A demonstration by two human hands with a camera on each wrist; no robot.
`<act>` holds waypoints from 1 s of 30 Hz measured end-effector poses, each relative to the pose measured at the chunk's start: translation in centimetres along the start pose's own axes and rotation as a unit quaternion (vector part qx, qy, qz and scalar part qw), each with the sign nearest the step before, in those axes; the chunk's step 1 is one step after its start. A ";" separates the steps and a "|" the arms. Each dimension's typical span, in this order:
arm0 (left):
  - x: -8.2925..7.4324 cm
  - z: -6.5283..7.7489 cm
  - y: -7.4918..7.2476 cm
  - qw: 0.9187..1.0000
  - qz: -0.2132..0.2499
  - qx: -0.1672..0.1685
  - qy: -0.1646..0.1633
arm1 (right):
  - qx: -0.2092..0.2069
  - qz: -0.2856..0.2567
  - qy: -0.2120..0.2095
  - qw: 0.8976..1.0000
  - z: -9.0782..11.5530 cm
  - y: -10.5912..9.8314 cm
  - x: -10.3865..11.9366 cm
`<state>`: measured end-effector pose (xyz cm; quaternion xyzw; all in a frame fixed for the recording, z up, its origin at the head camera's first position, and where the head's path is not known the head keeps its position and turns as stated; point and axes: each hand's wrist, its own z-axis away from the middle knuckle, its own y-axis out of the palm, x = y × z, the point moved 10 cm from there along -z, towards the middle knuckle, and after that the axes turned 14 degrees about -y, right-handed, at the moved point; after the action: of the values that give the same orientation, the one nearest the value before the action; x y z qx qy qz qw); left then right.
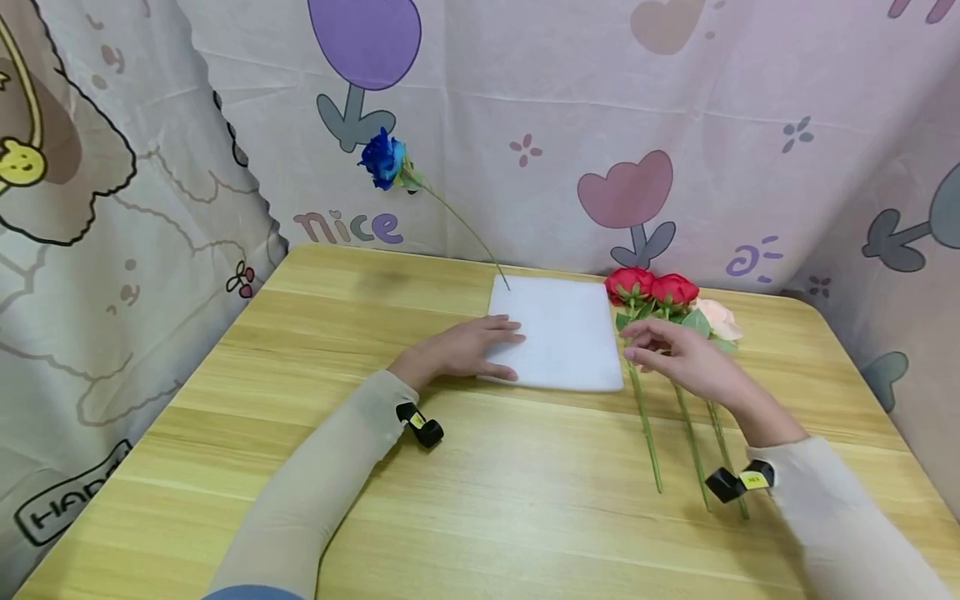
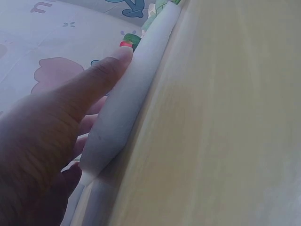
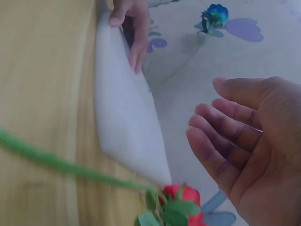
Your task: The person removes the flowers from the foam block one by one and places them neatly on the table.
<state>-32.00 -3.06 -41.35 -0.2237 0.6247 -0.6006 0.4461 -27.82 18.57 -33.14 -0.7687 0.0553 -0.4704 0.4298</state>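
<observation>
My left hand rests on the left side of a white foam slab, fingers spread over its top. In the left wrist view, the thumb lies along the slab's near edge. A blue artificial rose stands tilted to the left, its thin stem meeting the slab's back left corner. Over the stems of the flowers at the right hovers my right hand, fingers loosely bent and holding nothing. Beneath and beyond it lie two red roses and a pale pink rose, green stems pointing toward me.
The wooden table ends at the back against a printed cloth, with more cloth hanging at the left and right sides. A small black wrist camera sits on my left sleeve, another camera on my right.
</observation>
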 end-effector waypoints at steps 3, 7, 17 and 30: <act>-0.1 -0.1 0.1 1.000 0.000 0.005 -0.001 | -0.017 -0.004 -0.005 1.000 -1.4 0.1 0.2; -0.2 -0.2 0.1 1.000 0.004 0.006 0.000 | -0.033 -0.017 -0.015 0.999 -3.0 0.2 0.4; -0.3 -0.2 0.1 1.000 0.006 0.003 0.002 | -0.064 -0.070 -0.017 0.995 -6.7 1.3 -0.2; -0.1 0.0 -0.1 1.000 0.015 0.003 -0.004 | -0.052 -0.161 -0.016 0.985 -11.3 3.4 -1.6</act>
<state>-31.97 -2.96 -41.21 -0.2158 0.6245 -0.5946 0.4580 -36.31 10.40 -34.54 -0.7964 -0.0520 -0.5172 0.3091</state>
